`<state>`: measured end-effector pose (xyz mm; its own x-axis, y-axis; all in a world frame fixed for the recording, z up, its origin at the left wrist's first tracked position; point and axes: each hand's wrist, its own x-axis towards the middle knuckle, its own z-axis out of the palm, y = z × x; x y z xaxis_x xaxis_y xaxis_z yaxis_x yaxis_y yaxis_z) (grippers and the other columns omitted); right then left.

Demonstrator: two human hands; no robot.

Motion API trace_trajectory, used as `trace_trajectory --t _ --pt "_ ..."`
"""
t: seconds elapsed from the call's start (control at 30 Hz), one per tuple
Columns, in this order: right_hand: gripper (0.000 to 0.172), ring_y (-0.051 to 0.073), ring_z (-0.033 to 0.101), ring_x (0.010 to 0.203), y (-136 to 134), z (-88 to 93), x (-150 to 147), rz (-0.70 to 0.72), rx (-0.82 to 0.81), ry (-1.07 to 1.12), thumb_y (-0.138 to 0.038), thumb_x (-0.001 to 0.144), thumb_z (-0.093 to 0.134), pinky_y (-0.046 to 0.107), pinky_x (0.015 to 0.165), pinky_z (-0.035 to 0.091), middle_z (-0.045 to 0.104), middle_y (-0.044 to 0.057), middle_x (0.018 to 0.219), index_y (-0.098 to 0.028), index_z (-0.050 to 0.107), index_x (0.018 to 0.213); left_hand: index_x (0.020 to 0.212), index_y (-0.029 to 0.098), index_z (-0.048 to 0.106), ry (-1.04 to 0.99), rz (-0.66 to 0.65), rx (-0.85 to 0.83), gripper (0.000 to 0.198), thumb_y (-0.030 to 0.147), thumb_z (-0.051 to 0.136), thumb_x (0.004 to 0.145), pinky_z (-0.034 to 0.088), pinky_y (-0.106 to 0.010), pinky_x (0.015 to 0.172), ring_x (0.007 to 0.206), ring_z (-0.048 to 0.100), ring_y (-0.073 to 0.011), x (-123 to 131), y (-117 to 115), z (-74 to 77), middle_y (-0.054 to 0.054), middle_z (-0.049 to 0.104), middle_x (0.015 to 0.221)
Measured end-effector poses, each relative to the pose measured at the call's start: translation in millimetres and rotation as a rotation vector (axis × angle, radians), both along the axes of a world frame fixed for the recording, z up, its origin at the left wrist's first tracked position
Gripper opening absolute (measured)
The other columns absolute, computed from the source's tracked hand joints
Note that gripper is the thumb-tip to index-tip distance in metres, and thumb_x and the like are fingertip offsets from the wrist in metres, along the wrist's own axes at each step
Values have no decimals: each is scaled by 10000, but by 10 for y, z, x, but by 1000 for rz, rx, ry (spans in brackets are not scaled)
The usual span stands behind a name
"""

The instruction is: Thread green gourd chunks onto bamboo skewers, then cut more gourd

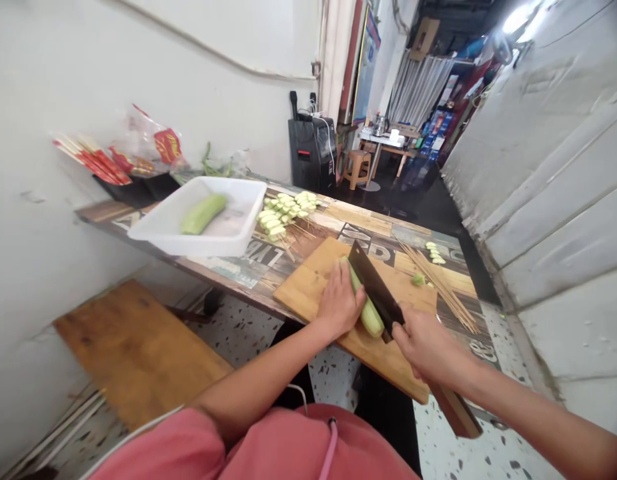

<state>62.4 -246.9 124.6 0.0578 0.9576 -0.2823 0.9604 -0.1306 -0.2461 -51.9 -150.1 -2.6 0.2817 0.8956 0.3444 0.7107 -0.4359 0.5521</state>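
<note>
On the wooden cutting board (308,280) lies a pale green zucchini (371,319). My left hand (339,300) is closed over its side, fingers toward the far end. In my right hand (428,343) is a cleaver (375,283), gripped by the handle, its dark blade upright along the zucchini's right side. Whether the edge has entered the flesh I cannot tell. A small green cut end (417,280) rests on the board's right part. Bare bamboo skewers (443,287) lie to the right, near a skewer of zucchini pieces (435,253).
Left of the board stands a white plastic tub (158,230) holding another zucchini (204,213). Several loaded skewers (283,212) are piled beside it. A black container (133,190) with red-wrapped sticks is at the wall. A wooden bench (143,353) sits lower left; a black speaker (313,153) stands beyond the table.
</note>
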Motion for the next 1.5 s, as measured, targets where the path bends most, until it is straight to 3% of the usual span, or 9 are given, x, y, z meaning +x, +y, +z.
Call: trace_trajectory --t 0.17,0.4,0.67,0.83,0.93,1.1,1.23,1.33,1.5 --pt "195 129 553 450 -24 41 -29 -23 19 -63 -174 870 349 228 488 326 577 23 530 -115 527 925 1424 -9 195 18 3 0 655 381 319 913 294 -453 1090 1390 202 -280 -5 5 -6 -257 238 1473" --pt "224 147 579 467 134 -94 -79 28 90 -62 -175 859 337 235 501 352 609 57 551 -94 533 931 1426 -16 188 24 0 -32 667 385 317 910 275 -431 1103 1391 198 -278 1 0 17 -252 212 1484" --pt "272 155 565 392 334 -168 -101 6 -81 -22 -173 840 355 225 493 389 567 37 441 -53 537 1004 1432 -33 169 35 -10 -96 676 380 305 914 216 -399 1136 1406 142 -267 4 -24 59 -239 176 1498" --pt "296 165 580 395 359 -162 -153 -25 -133 -20 -179 844 360 229 455 392 644 127 558 -19 543 1012 1418 -54 187 51 10 -47 654 339 305 908 224 -398 1134 1402 157 -275 22 -14 3 -254 202 1486" --pt "278 189 636 504 360 -117 -214 -1 -150 -99 -186 839 428 238 502 427 681 174 664 -9 577 994 1419 -30 191 47 18 -18 636 334 290 907 238 -419 1125 1401 163 -271 18 -8 -37 -241 235 1480" --pt "189 257 677 814 343 27 -296 144 -162 -236 -72 712 600 252 680 454 694 200 755 -21 633 892 1422 -26 188 63 32 -45 644 364 264 914 243 -414 1123 1394 183 -275 -10 1 -68 -242 242 1477" --pt "240 238 678 681 293 89 -295 60 -184 -205 -97 803 476 270 595 435 688 198 753 -4 593 991 1416 -50 190 81 33 -40 655 368 259 916 236 -413 1124 1394 186 -276 -18 -1 -70 -252 239 1474" --pt "270 215 660 608 258 47 -213 22 -114 -164 -113 817 408 271 559 410 688 196 804 -31 577 1011 1417 -59 190 69 43 -53 666 374 253 915 224 -405 1127 1393 190 -283 -24 -8 -59 -254 235 1475" --pt "204 130 571 439 107 -49 109 -31 104 40 -175 830 375 236 539 383 641 39 603 -126 553 917 1433 -7 196 -1 42 -97 661 381 286 906 216 -417 1130 1394 195 -278 -55 -36 -27 -222 240 1486"
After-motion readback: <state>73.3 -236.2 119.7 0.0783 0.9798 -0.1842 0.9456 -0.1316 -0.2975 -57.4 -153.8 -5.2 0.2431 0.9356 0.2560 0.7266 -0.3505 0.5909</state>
